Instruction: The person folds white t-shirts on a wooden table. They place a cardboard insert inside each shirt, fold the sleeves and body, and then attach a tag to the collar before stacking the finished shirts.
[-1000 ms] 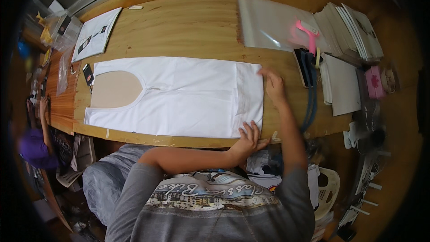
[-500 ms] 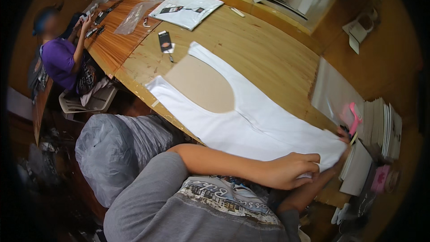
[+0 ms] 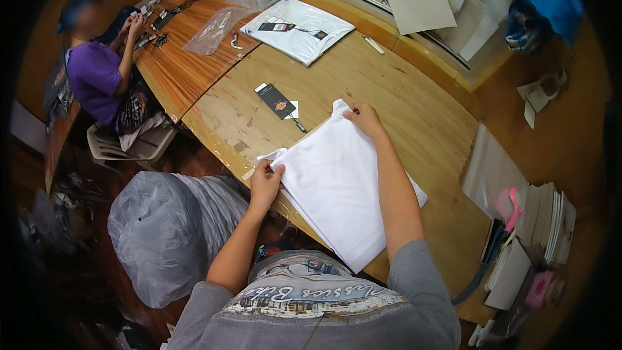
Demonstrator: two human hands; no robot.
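Observation:
A white cloth garment (image 3: 337,185) lies folded over on the wooden table in front of me. Of the beige board, only a thin strip shows along the garment's far edge. My left hand (image 3: 264,185) pinches the garment's left corner between thumb and fingers, close to the table's near edge. Farther off, my right hand (image 3: 364,121) is closed on the far right corner, its forearm reaching across the cloth. Just beyond the folded edge lie a black hang tag (image 3: 275,100) and its cord, with a small white card (image 3: 293,111) partly under the tag.
At the back lies a packed white garment (image 3: 301,29) in clear plastic. A person in purple (image 3: 97,76) sits at far left, handling something small. Grey plastic bags (image 3: 159,233) bulge beside the table. On the right are clear plastic sheets (image 3: 494,168), a pink-handled tool (image 3: 514,209) and stacked boards (image 3: 541,220).
The garment's near right part has been folded over the board, covering it. Both hands have moved from the right end to the far corners. The view has shifted slightly.

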